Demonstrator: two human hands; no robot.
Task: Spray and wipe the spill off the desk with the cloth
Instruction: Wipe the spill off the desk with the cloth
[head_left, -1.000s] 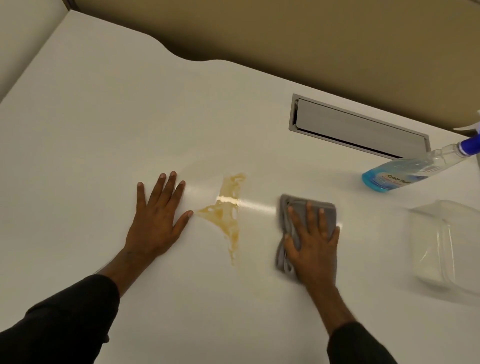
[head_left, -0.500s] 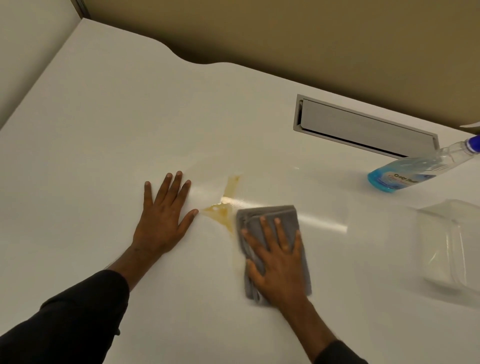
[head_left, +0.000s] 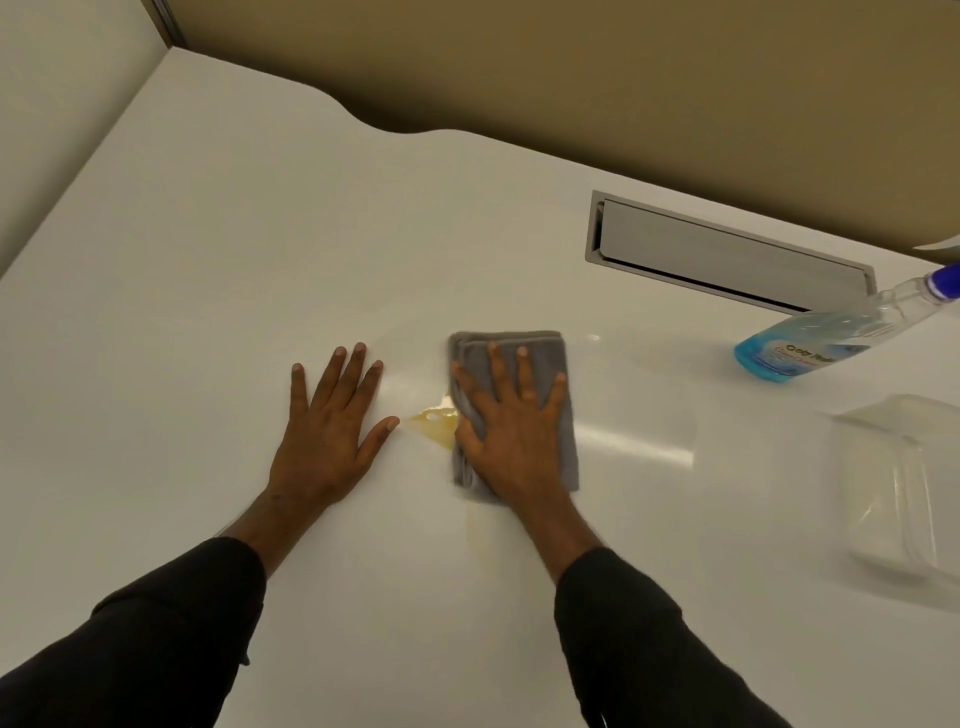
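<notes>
- The right hand (head_left: 511, 431) lies flat, fingers spread, palm pressing the folded grey cloth (head_left: 558, 358) onto the tabletop (head_left: 260, 249); it pushes down on the cloth and does not pinch it.
- The left hand (head_left: 327, 431) is open and empty, splayed flat on the tabletop at about 9 o'clock from the cloth, bracing only.
- A small patch of the yellow-brown spill (head_left: 435, 423) shows between the two hands, touching the cloth's left edge, just off the left thumb tip.
- A faint yellowish streak (head_left: 475, 535) trails toward 6 o'clock below the cloth, by the right wrist.
- Judgement: wiping is well under way. The exposed patch and the streak remain to be cleared, and how much lies under the cloth cannot be told.
- The spray bottle (head_left: 810, 343) of blue liquid stands at 2 o'clock, well apart and in neither hand, so spraying looks done.
- A clear plastic container (head_left: 904, 493) sits at 3 o'clock.
</notes>
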